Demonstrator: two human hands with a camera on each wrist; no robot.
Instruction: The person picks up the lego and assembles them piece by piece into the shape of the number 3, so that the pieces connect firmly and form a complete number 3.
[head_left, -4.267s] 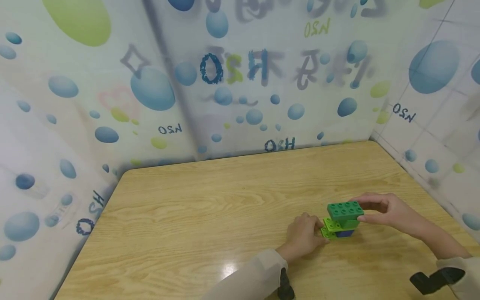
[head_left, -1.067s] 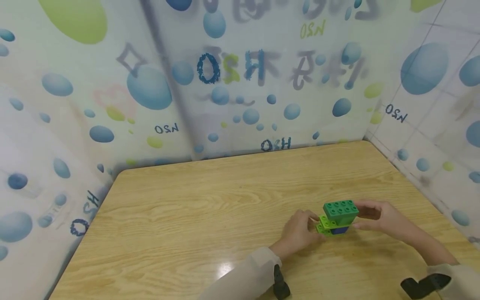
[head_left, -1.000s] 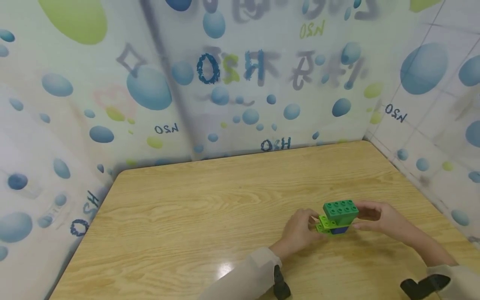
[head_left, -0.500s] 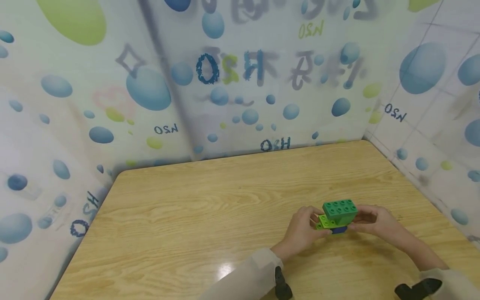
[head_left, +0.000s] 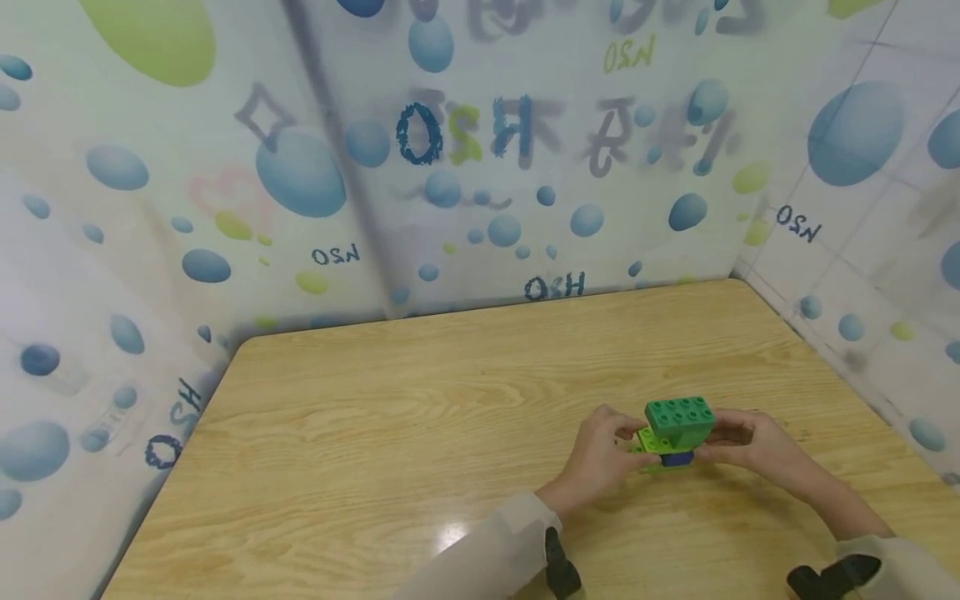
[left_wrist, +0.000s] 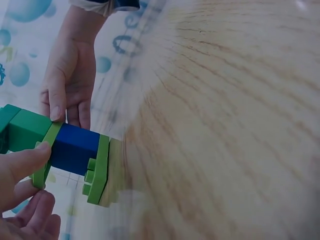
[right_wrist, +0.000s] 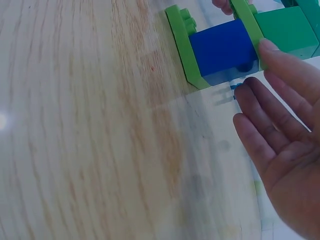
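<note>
A stack of toy building bricks stands on the table at right in the head view. From the bottom it has a lime plate [left_wrist: 101, 167], a blue brick [right_wrist: 225, 47], a second lime plate [head_left: 654, 442], a green brick [left_wrist: 31, 130] and a studded dark green brick [head_left: 678, 414] on top. My left hand [head_left: 597, 450] pinches the overhanging end of the upper lime plate between thumb and finger. At the opposite end, my right hand [head_left: 753, 442] holds the stack, its thumb on the upper lime plate and other fingers partly hidden behind.
The wooden table [head_left: 420, 400] meets a wall covering [head_left: 465, 208] printed with blue and green drops at the back and sides. Black straps cross both wrists near the pale sleeves [head_left: 510, 542].
My left hand has shifted from the lower lime plate up to the upper one. My right hand has come down from the top green bricks to the upper plate.
</note>
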